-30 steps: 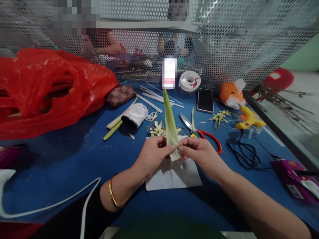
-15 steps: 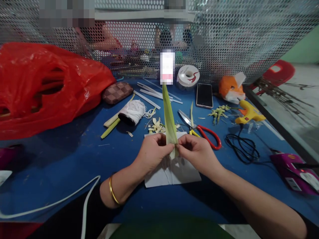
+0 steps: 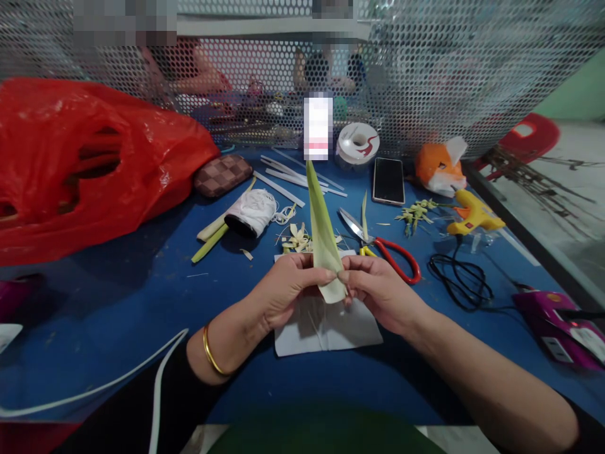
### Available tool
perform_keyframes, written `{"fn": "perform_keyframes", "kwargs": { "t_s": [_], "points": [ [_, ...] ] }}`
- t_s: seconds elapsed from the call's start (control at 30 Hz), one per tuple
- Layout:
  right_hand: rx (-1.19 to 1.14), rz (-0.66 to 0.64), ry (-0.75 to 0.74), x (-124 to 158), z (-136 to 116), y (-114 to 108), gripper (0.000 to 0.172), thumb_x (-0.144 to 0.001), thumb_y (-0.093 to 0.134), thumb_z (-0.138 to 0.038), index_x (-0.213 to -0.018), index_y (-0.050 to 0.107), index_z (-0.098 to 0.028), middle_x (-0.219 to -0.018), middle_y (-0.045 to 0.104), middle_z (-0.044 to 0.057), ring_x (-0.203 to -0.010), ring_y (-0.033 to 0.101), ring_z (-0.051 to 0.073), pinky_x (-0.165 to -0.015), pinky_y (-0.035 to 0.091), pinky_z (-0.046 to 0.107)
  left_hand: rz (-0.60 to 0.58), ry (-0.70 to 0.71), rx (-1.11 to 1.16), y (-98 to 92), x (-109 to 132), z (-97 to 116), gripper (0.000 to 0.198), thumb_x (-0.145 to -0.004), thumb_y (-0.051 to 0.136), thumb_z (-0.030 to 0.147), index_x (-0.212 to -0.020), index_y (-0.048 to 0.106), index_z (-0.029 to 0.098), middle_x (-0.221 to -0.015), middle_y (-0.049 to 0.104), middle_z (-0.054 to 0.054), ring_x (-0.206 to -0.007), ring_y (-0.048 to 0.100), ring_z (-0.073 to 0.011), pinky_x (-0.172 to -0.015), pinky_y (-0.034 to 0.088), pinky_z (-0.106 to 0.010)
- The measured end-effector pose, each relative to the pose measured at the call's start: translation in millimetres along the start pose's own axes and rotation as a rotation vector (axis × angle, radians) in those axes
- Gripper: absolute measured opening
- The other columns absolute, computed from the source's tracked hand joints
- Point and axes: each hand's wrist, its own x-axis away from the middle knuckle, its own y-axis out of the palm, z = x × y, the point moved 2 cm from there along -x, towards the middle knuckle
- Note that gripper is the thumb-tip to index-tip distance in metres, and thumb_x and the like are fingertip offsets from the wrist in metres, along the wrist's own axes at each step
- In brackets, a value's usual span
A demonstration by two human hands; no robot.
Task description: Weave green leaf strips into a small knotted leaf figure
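Leaf (image 3: 324,243) above white sheet (image 3: 326,334): I note its base newly spread, handling seemingly unfinished. Left hand (image 3: 289,284), right hand (image 3: 382,289): fingers pinching it.

DIM LIGHT, SOFT SHADOWS ON BLUE TABLE (image 3: 142,302)

Source out of shot. Glints on red bag (image 3: 170,139); shadows by bag, under rt. forearm (image 3: 472,359) & on white paper (image 3: 350,331). Lt. hand (image 3: 286,287) & rt. hand (image 3: 380,290) fairly sharp; bkgd. past mesh (image 3: 425,113) soft. Mesh bows twd. edges. Pixel blocks top L & top ctr.; bright white patch (image 3: 318,123) also pixelated.
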Motion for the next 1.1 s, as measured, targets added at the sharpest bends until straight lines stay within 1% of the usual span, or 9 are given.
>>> {"fn": "perform_keyframes", "kwargs": {
  "t_s": [0.13, 0.23, 0.4, 0.63, 0.73, 0.8, 0.93, 1.0, 1.1],
  "points": [
    [-0.07, -0.032, 0.026, -1, 2, 1, 0.023, -0.06, 0.085, -0.028, -0.066, 0.066, -0.017, -0.053, 0.061, -0.005, -0.043, 0.053, 0.007, -0.047, 0.047, 0.019, -0.062, 0.025, -0.007, -2.2, -1, -1, 0.026, -0.064, 0.078, 0.018, -0.089, 0.074, 0.01, -0.072, 0.075, -0.008, -0.061, 0.071, -0.0186, -0.065, 0.053, -0.028],
    [-0.105, -0.048, 0.025, -1, 2, 0, 0.023, -0.062, 0.085, -0.027, -0.066, 0.065, -0.017, -0.053, 0.06, -0.005, -0.043, 0.053, 0.006, -0.046, 0.046, 0.018, -0.101, 0.027, 0.005, -4.1, -2, -2, 0.024, -0.067, 0.078, 0.019, -0.089, 0.075, 0.01, -0.074, 0.075, -0.008, -0.064, 0.072, -0.0189, -0.068, 0.053, -0.028],
    [-0.095, -0.037, -0.001, 0, -1, -3, 0.02, -0.066, 0.083, -0.029, -0.07, 0.067, -0.017, -0.055, 0.062, -0.005, -0.045, 0.056, 0.007, -0.049, 0.048, 0.018, -0.095, 0.031, 0.03, -6.3, -3, -2, 0.022, -0.067, 0.08, 0.018, -0.088, 0.075, 0.011, -0.075, 0.075, -0.006, -0.064, 0.071, -0.0172, -0.07, 0.053, -0.028],
    [-0.163, -0.094, 0.061, 0, -1, -1, 0.021, -0.066, 0.083, -0.029, -0.068, 0.066, -0.017, -0.054, 0.06, -0.004, -0.044, 0.055, 0.007, -0.048, 0.047, 0.018, -0.111, 0.036, -0.012, -4.9, -2, 1, 0.02, -0.07, 0.076, 0.016, -0.09, 0.074, 0.011, -0.073, 0.075, -0.007, -0.066, 0.072, -0.0189, -0.07, 0.053, -0.029],
    [-0.182, -0.094, 0.068, -1, 0, -1, 0.022, -0.065, 0.083, -0.03, -0.069, 0.067, -0.016, -0.054, 0.06, -0.004, -0.044, 0.054, 0.007, -0.048, 0.046, 0.019, -0.063, 0.055, -0.035, -6.0, -3, 0, 0.019, -0.069, 0.077, 0.017, -0.087, 0.075, 0.012, -0.074, 0.076, -0.006, -0.065, 0.071, -0.0175, -0.07, 0.053, -0.029],
    [-0.165, -0.067, 0.045, -2, 1, -2, 0.023, -0.065, 0.084, -0.031, -0.07, 0.067, -0.016, -0.055, 0.061, -0.004, -0.046, 0.054, 0.007, -0.049, 0.046, 0.019, 0.009, 0.092, -0.065, -7.0, -4, 0, 0.017, -0.068, 0.078, 0.016, -0.084, 0.075, 0.013, -0.075, 0.075, -0.004, -0.064, 0.07, -0.0161, -0.069, 0.054, -0.028],
    [-0.045, -0.009, -0.033, -3, 2, -6, 0.022, -0.064, 0.085, -0.026, -0.073, 0.068, -0.015, -0.059, 0.064, -0.002, -0.051, 0.057, 0.007, -0.053, 0.046, 0.018, 0.157, 0.165, -0.183, -7.9, -4, 0, 0.017, -0.066, 0.078, 0.015, -0.082, 0.074, 0.013, -0.075, 0.074, -0.003, -0.066, 0.067, -0.014, -0.068, 0.053, -0.027],
    [-0.046, -0.032, -0.025, -4, 4, -8, 0.02, -0.066, 0.084, -0.025, -0.074, 0.068, -0.015, -0.061, 0.065, -0.002, -0.052, 0.057, 0.007, -0.054, 0.046, 0.019, 0.187, 0.201, -0.243, -7.5, -3, 1, 0.017, -0.065, 0.077, 0.015, -0.082, 0.074, 0.014, -0.077, 0.074, -0.002, -0.068, 0.066, -0.0134, -0.069, 0.052, -0.027],
    [-0.112, -0.096, 0.033, -4, 5, -9, 0.019, -0.068, 0.082, -0.026, -0.074, 0.069, -0.014, -0.062, 0.063, -0.001, -0.051, 0.055, 0.007, -0.052, 0.045, 0.018, 0.215, 0.252, -0.34, -7.6, -4, 2, 0.016, -0.065, 0.074, 0.015, -0.081, 0.072, 0.015, -0.077, 0.073, -0.001, -0.069, 0.064, -0.0135, -0.068, 0.051, -0.027]
  ]
}}
